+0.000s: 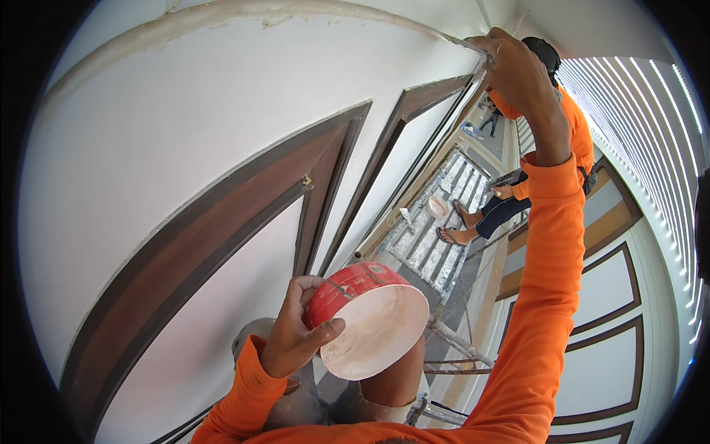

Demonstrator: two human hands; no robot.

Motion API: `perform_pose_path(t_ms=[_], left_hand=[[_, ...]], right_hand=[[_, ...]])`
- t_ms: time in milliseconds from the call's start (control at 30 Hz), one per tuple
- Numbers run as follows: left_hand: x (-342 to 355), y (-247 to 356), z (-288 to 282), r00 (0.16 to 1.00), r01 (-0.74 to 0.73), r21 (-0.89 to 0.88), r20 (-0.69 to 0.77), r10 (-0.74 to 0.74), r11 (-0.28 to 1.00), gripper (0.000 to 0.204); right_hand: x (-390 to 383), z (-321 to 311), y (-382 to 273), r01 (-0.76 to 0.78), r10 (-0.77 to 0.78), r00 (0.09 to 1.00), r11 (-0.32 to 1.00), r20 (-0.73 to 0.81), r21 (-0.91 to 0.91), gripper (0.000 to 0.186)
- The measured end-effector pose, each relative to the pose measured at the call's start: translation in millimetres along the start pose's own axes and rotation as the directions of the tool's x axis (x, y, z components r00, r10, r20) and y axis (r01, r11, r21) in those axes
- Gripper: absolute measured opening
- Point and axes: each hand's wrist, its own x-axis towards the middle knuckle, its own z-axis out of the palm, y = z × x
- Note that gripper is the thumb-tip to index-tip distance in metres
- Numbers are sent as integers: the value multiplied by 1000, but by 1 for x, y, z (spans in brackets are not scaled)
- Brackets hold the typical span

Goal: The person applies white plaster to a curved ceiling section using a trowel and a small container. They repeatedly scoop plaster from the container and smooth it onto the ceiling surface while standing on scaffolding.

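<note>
My left hand [296, 333] grips the side of a round red tub [347, 285], with the thumb over its rim. The tub is tilted, and a whitish paste [381, 329] coats its inside. Raised high at the upper right, my right hand [521, 70] has its fingers curled against the top edge of the white wall [244, 111]. A thin edge shows by its fingertips, but what it holds is mostly hidden. Along that top edge runs a curved band of beige filler [214, 16], rough and smeared, which reaches my right hand.
Dark brown wooden frames [222, 203] cross the wall. Beyond my right arm a person in orange [577, 133] stands in flip-flops on a paste-spattered metal platform [433, 248], beside another tub [438, 206]. Scaffold tubes [458, 340] are below right. Strip lights [640, 133] line the ceiling.
</note>
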Motion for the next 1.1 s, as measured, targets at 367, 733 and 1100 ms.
perform_pose_path(t_ms=[367, 733, 1100], left_hand=[[2, -6, -2, 1000, -24, -56, -3, 24, 998, 77], [7, -9, -1, 1000, -23, -29, -1, 23, 999, 75], [6, -7, 1, 1000, -12, -11, -14, 12, 1000, 76]], right_hand=[[0, 16, -7, 35, -37, 991, 999, -128, -23, 52], [5, 23, -12, 100, -118, 978, 989, -174, -109, 50], [-17, 40, 16, -18, 11, 991, 999, -136, -46, 45]])
